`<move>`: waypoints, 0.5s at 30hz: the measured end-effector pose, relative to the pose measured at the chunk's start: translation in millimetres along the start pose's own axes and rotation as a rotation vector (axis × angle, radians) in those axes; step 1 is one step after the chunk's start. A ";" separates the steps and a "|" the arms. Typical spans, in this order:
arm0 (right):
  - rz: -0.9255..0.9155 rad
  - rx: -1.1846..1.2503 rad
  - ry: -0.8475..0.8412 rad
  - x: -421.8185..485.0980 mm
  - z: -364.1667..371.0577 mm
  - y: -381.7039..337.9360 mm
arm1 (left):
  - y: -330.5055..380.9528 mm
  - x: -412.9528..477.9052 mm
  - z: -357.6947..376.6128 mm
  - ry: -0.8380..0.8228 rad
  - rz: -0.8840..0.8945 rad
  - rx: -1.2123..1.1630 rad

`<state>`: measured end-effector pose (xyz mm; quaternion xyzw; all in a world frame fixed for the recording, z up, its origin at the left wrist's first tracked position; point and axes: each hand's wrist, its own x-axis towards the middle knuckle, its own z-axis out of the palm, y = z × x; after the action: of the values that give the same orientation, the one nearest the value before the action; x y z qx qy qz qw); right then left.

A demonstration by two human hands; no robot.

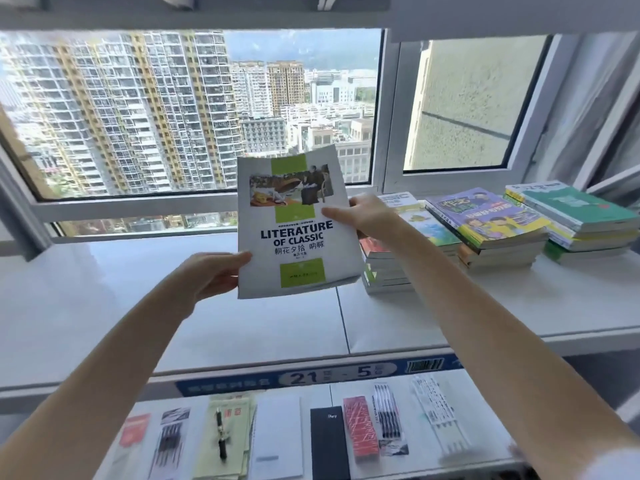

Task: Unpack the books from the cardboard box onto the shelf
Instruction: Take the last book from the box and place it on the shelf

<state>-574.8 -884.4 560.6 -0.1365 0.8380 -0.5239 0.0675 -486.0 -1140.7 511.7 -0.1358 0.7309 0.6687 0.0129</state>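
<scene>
While L hand (211, 277) and R hand (367, 213) both grip one book (294, 237), it is held upright, front cover to cam, slightly skewed. L hand: thumb curled onto cover at lower-left edge, other fingers behind the book, not visible. R hand: thumb laid on cover at mid-right edge, fingers wrapped behind, only knuckles seen. Cover: white w/ green band, small photo near top, title "LITERATURE OF CLASSIC" plus Chinese text. Book is raised over the white shelf (104, 289); whether its bottom edge touches the board, can't tell. Just right of the book, partly behind its edge and the R wrist: nearest stack (384, 268) of books, lying flat on the shelf. Further right of the book: middle stack (491, 223), top cover purple/yellow w/ cartoon figures. Furthest right of the book: end stack (581, 216), green cover on top. Behind the book: window (138, 116), high-rise blocks outside. Below the book, on the shelf's front lip: blue label strip (311, 375) reading "21 - 5" w/ barcode. Below that, nearer cam than the book: lower tier (277, 434) w/ stationery, incl. pen packs (388, 414), black notebook (327, 441), red pack (360, 427); this part is blurred.
</scene>
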 end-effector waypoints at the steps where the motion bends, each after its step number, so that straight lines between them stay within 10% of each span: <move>1: 0.052 0.015 -0.044 9.9 6.6 -7.2 | -1.6 6.8 -6.9 -0.011 -0.047 -0.026; 15: 0.351 -0.626 -0.145 96.9 78.8 36.3 | -45.0 80.4 -17.3 -0.084 -0.311 -0.013</move>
<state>-652.8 -966.1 496.1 -0.0414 0.9614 -0.2116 0.1707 -550.9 -1175.4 453.6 -0.2194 0.6953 0.6686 0.1459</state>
